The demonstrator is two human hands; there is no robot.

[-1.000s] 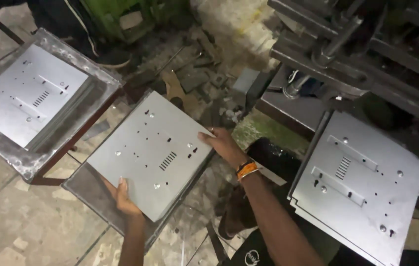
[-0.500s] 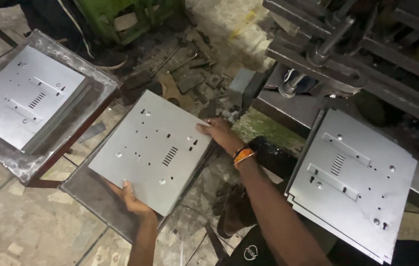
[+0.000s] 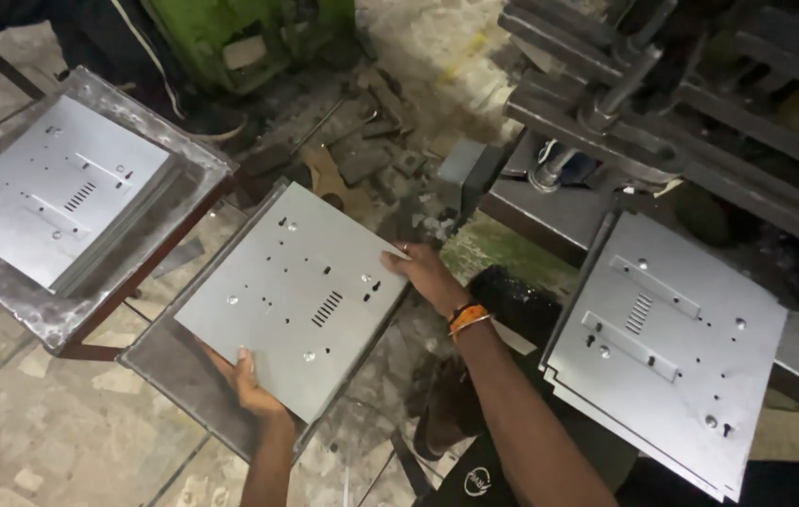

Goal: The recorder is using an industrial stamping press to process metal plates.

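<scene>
Gritty scrap-strewn floor, both hands gripping flat perforated steel sheet (image 3: 296, 296), smooth grey.

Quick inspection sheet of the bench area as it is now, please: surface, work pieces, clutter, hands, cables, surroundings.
Surface: grey metal tray under the held sheet, on a tiled floor.
Job's things: punched metal sheet held over the tray; stack of sheets at right; another stack on the left tray.
Clutter: metal scraps and dust on the floor beyond the sheet.
Hands: left hand grips the sheet's near edge; right hand, with an orange wristband, holds its far right edge.
Cables: nothing seen.
Surroundings: dark press machine upper right; green machine at top.
</scene>
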